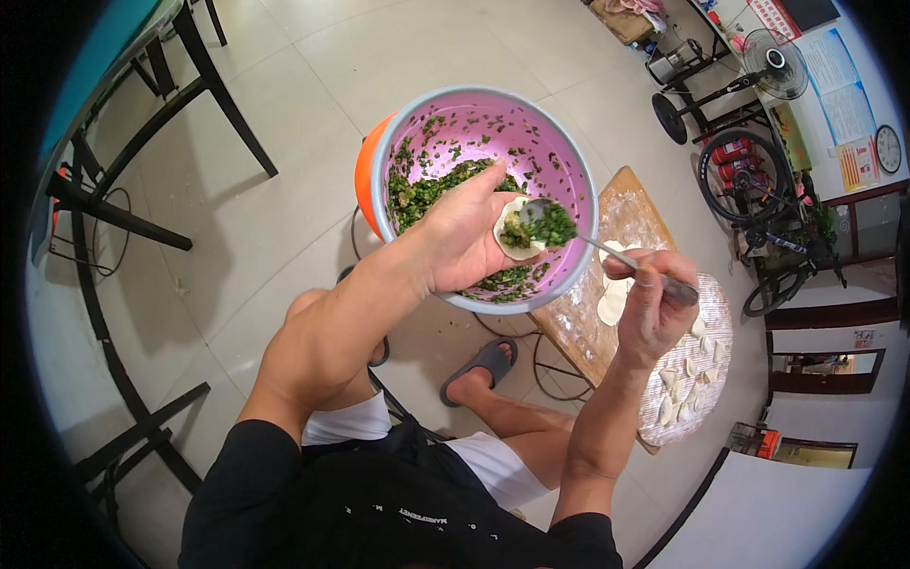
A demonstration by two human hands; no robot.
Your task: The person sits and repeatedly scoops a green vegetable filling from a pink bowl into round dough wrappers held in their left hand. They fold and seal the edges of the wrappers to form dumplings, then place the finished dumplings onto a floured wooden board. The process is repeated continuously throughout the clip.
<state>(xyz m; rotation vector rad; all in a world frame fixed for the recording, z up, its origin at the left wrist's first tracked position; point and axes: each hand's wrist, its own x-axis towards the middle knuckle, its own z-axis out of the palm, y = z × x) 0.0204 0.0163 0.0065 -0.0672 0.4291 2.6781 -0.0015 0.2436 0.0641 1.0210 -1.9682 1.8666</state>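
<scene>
My left hand (462, 234) is palm up over the pink bowl (453, 133), cradling a round white dumpling wrapper (519, 253) on its fingers. Some green chopped filling lies on the wrapper. In my right hand (654, 308) is a metal spoon (609, 250), gripped by its dark handle end. A heap of chopped green filling (553, 227) sits on the spoon's bowl, at the wrapper's right side. More of the filling (425, 195) covers the bottom of the bowl and clings to its walls; my left hand hides part of it.
Right of the bowl is a floured wooden board (572, 327) with flat wrappers (612, 303). Shaped dumplings lie on a round striped mat (713, 381). A black chair (204, 81) stands at left; a fan (728, 87) and a bicycle (744, 175) are at far right.
</scene>
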